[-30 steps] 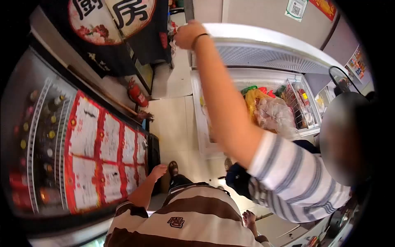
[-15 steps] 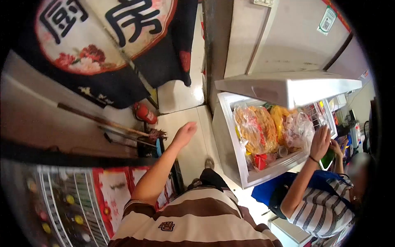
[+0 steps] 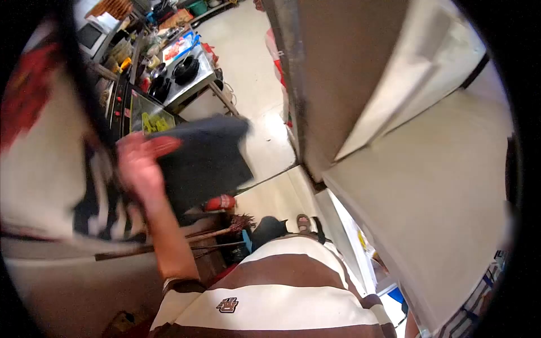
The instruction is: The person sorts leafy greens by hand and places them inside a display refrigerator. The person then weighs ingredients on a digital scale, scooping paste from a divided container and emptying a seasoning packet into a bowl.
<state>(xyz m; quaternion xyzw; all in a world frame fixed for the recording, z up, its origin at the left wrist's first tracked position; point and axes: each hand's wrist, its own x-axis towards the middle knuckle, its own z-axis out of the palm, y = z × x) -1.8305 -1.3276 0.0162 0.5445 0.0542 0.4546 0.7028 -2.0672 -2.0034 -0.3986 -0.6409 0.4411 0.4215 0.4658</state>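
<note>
My left hand (image 3: 141,169) is raised against the dark door curtain (image 3: 208,158), touching its cloth. Motion blurs the fingers, so whether they grip the cloth or only push it is unclear. Part of the curtain, pale with black strokes, is bunched and smeared to the left of the hand. My right hand is out of view. Through the doorway, a steel worktable (image 3: 197,84) with black pans (image 3: 186,69) shows in a kitchen.
A raised freezer lid (image 3: 434,197) fills the right side. Below the curtain are a red fire extinguisher (image 3: 220,203), a broom (image 3: 239,223) and a blue dustpan (image 3: 247,241). The door frame (image 3: 293,84) stands right of the opening. Tiled floor (image 3: 236,45) runs into the kitchen.
My view has swung toward the doorway. My left hand has gone up to the curtain, which is now pushed aside, revealing the kitchen. The co-worker and freezer contents have mostly left view.
</note>
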